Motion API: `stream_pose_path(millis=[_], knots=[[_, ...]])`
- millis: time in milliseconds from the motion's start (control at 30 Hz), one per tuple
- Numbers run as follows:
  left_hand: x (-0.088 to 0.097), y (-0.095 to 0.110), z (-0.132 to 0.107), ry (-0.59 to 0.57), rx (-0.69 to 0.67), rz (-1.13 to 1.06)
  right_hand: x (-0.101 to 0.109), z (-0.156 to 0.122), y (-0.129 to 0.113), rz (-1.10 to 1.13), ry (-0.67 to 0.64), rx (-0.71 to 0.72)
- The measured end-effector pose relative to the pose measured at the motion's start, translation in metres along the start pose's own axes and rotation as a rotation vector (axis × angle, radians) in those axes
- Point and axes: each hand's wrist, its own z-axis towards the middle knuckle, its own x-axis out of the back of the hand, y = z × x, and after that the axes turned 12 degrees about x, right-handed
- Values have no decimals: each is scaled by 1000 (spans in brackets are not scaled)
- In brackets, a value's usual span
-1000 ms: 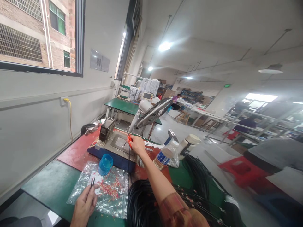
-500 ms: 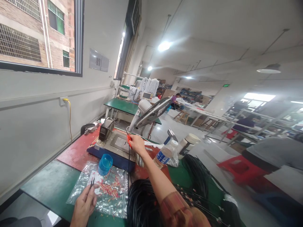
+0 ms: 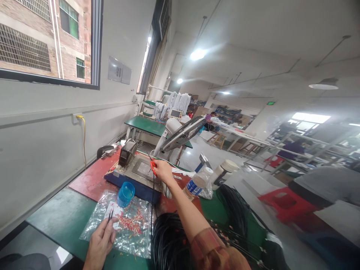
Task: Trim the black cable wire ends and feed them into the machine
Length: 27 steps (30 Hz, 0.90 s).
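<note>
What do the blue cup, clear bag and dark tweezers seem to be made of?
Blue cup: probably smooth plastic; light shows through its tinted wall.
Clear bag: thin, glossy plastic film, judging by its wrinkles and glints.
Dark tweezers: possibly dark-finished metal, given the slim prongs, but too small to rule out plastic.

Glaring ceiling lamp (image 3: 198, 54), blurred right side

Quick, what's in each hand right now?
Left hand: closed, holding black tweezers.
Right hand: closed, holding an orange-handled tool; can't tell if it grips the black cable.
</note>
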Motion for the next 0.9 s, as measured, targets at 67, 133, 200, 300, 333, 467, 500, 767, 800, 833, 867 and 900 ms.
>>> stream_pose_path(millis=[67, 133, 200, 300, 333, 467, 500, 767, 800, 833, 867, 900], knots=[[0, 0, 0, -5, -3, -3, 0, 0, 0, 5, 3, 2], [-1, 0, 0, -5, -3, -12, -1, 0, 0, 13, 11, 3], [-1, 1, -1, -2, 2, -22, -1, 0, 0, 23, 23, 3], [-1, 2, -2, 5, -1, -34, -3, 0, 2, 47, 42, -4], [-1, 2, -2, 7, -4, -32, -3, 0, 3, 57, 48, -7], [-1, 1, -2, 4, -19, -26, -4, -2, 6, 108, 66, -29], [-1, 1, -2, 5, -20, -29, -4, -3, 7, 122, 70, -36], [-2, 2, -1, 3, -16, -50, -9, -7, 11, 244, 102, -94], [-1, 2, -1, 2, -20, -45, -10, -7, 12, 257, 108, -103], [-1, 1, 0, -1, -24, -41, -10, -7, 12, 269, 113, -113], [-1, 1, 0, -6, -25, -37, -11, -8, 12, 281, 120, -125], [0, 0, 0, -10, -26, -36, -11, -8, 13, 290, 127, -138]])
